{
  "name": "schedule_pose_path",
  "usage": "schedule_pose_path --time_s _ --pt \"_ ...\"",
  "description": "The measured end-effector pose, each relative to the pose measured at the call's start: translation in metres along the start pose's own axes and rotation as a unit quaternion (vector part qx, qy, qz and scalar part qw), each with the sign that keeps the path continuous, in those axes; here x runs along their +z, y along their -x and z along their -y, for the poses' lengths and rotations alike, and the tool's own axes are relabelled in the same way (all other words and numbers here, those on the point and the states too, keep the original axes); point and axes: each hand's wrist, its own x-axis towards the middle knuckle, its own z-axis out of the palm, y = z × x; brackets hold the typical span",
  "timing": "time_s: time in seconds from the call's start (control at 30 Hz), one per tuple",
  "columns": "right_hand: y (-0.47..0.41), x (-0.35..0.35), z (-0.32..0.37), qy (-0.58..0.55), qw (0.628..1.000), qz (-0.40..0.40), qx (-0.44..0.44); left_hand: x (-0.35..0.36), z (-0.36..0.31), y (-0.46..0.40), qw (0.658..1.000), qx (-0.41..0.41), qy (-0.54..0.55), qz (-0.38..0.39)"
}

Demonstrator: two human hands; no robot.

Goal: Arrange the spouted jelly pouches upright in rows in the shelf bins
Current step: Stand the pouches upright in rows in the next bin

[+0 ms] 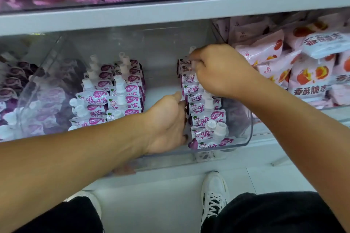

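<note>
While right hand (217,73) covers pouches (205,117), its fingers (193,56) stay hidden.

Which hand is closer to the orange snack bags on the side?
Right. The right hand is next to the orange snack bags, fingers down among the right row of pouches. The left hand is on that row's far side, farther away.

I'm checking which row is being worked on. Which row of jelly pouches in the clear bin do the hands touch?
The right-hand row of pouches, by the bin's right wall: the left hand braces its side and the right hand pinches its back. The left rows stand untouched.
</note>
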Motion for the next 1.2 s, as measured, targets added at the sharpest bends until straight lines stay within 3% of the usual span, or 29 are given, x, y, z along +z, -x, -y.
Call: schedule_pose_path --time_s 0.13,0.33,0.43,0.53,0.67,0.8,0.9,1.0,1.03,1.07,1.1,1.13,1.17,1.2 --pt "0.007 -0.001 0.003 0.069 0.996 0.008 -0.047 -0.007 -0.001 0.008 0.998 -0.036 -0.017 0.059" --pt "0.006 -0.006 0.006 0.066 0.997 0.038 -0.021 0.000 0.002 0.012 0.995 -0.046 0.028 0.085" --pt "0.014 -0.011 0.005 0.156 0.984 0.055 -0.069 -0.007 0.001 0.017 0.999 -0.046 -0.012 0.006" --pt "0.029 -0.019 0.011 0.157 0.970 0.146 -0.119 -0.020 0.003 0.022 0.994 -0.048 -0.002 -0.097" --pt "0.048 -0.012 0.017 0.158 0.933 0.298 -0.128 -0.021 0.005 0.026 0.992 -0.042 0.024 -0.116" --pt "0.047 -0.009 0.015 0.183 0.925 0.303 -0.136 -0.020 0.008 0.026 0.989 -0.031 0.024 -0.140" --pt "0.050 -0.013 0.027 0.121 0.920 0.329 -0.173 -0.020 0.003 0.032 0.984 0.036 0.061 -0.160" --pt "0.055 -0.012 0.042 0.193 0.890 0.358 -0.205 -0.027 -0.009 0.047 0.964 0.152 0.001 -0.217" --pt "0.056 -0.013 0.044 0.203 0.891 0.367 -0.175 -0.032 -0.012 0.053 0.948 0.199 -0.091 -0.230" --pt "0.057 -0.013 0.048 0.207 0.894 0.372 -0.141 -0.040 -0.012 0.060 0.908 0.249 -0.244 -0.233" --pt "0.056 -0.015 0.052 0.201 0.898 0.370 -0.125 -0.049 -0.011 0.068 0.816 0.298 -0.440 -0.227" --pt "0.052 -0.014 0.054 0.195 0.903 0.356 -0.141 -0.056 -0.010 0.074 0.686 0.331 -0.608 -0.221" --pt "0.048 -0.010 0.055 0.200 0.905 0.336 -0.165 -0.064 -0.008 0.076 0.559 0.358 -0.717 -0.213" --pt "0.040 -0.004 0.055 0.219 0.903 0.326 -0.176 -0.071 -0.007 0.077 0.470 0.367 -0.775 -0.208"
